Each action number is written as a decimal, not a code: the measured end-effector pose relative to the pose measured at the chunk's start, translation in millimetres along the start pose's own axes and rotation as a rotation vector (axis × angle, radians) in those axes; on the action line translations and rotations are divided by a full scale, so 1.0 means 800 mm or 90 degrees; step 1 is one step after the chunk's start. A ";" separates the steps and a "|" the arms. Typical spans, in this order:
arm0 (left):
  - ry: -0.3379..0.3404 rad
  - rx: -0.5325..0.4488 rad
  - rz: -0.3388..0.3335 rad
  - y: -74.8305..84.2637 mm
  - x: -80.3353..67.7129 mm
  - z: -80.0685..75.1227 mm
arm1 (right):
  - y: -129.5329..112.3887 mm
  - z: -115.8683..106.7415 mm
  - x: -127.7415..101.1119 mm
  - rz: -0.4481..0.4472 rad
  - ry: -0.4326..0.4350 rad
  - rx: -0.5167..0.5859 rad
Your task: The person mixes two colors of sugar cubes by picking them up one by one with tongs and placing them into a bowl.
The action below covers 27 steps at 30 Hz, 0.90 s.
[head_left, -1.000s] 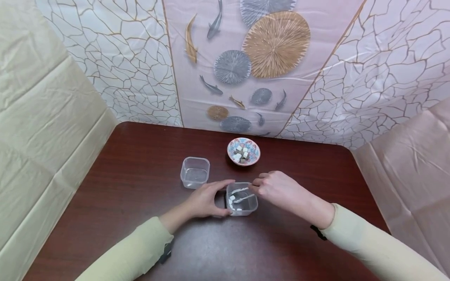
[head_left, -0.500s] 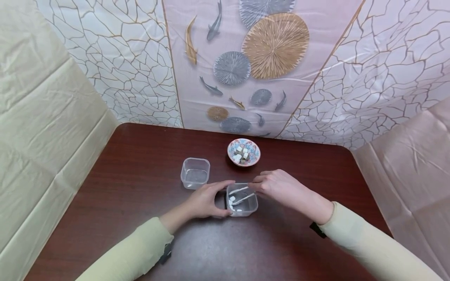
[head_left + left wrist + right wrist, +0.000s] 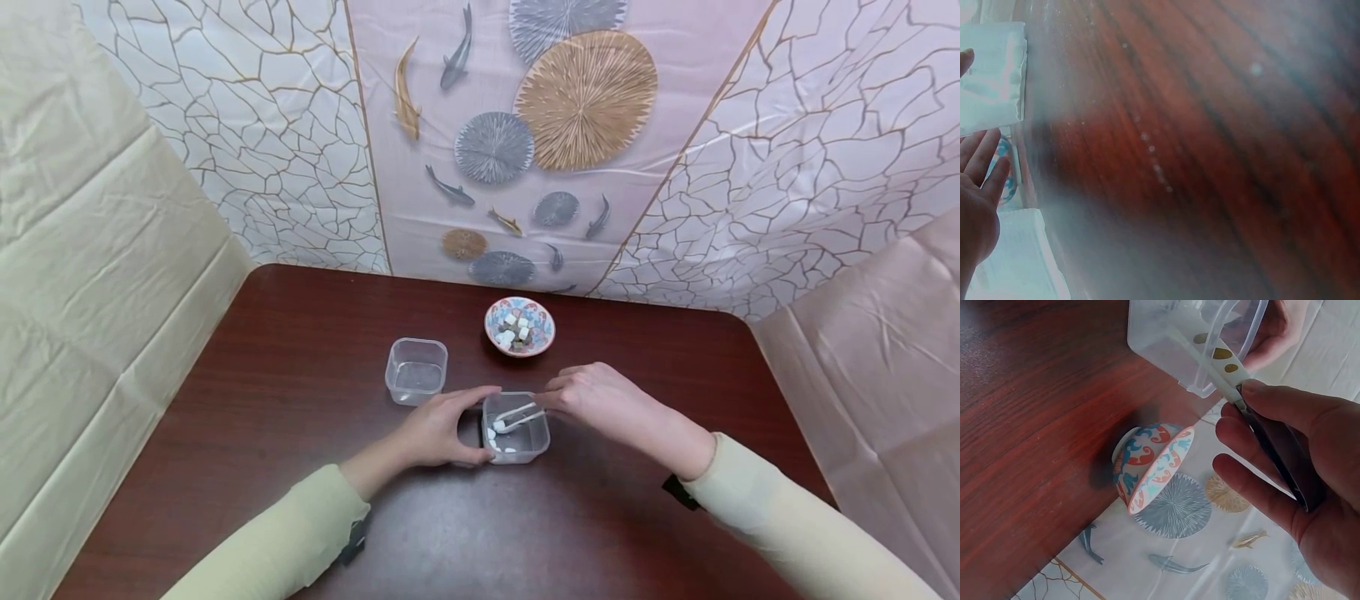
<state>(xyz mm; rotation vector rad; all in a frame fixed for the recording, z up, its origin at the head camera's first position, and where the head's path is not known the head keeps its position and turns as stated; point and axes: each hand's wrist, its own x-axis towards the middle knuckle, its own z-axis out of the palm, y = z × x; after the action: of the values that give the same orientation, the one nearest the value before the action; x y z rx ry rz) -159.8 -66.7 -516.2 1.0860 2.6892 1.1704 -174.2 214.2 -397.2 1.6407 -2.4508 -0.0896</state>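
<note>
- Lowest in the head view, our two pale-green sleeves [image 3: 285, 542] run up from the bottom edge onto the dark wooden table [image 3: 300, 350].
- Just below the frame's centre, our left hand [image 3: 438, 429] wraps the left wall of a small clear tub [image 3: 516, 429], thumb low and fingers curled over its far corner. We judge the tub light and slick on the polished wood, so it needs this steadying.
- Our right hand [image 3: 600, 404], right of centre, pinches white tongs [image 3: 517, 417]; the right-wrist view shows the fingers [image 3: 1272, 409] curled round the dark handle with the tips dipping into the tub.
- The tongs' arms lie close together around a small white cube [image 3: 498, 426] above a few more white cubes on the tub's floor. We cannot tell whether the cube is lifted clear of the others.
- The cubes look tiny, light and firm-edged; we judge they would slip sideways unless taken squarely across two flat faces, with mild pressure only. We cannot say whether they crumble.
- Slightly higher and to the left, apart from our hands, stands a second clear tub [image 3: 416, 368] holding nothing we can see.
- Above centre sits a patterned bowl [image 3: 520, 325] of white and dark cubes; it looks like glazed ceramic, heavier and breakable.
- Farthest, across the top, hangs a backdrop [image 3: 525, 125] printed with fish and round leaves.
</note>
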 end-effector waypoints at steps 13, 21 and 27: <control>-0.002 0.011 -0.007 0.006 0.002 -0.003 | -0.004 -0.032 -0.026 0.025 0.097 0.061; 0.013 -0.011 0.004 -0.019 0.002 0.014 | -0.010 -0.059 -0.034 0.029 0.154 0.057; -0.004 0.001 0.003 -0.006 0.001 0.006 | -0.010 -0.075 -0.033 0.008 0.184 0.037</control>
<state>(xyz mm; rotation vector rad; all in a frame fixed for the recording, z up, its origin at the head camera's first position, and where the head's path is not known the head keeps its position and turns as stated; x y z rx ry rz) -162.2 -65.5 -522.2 1.0944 2.6853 1.1623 -145.6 238.8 -343.0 1.5391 -2.2627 0.2081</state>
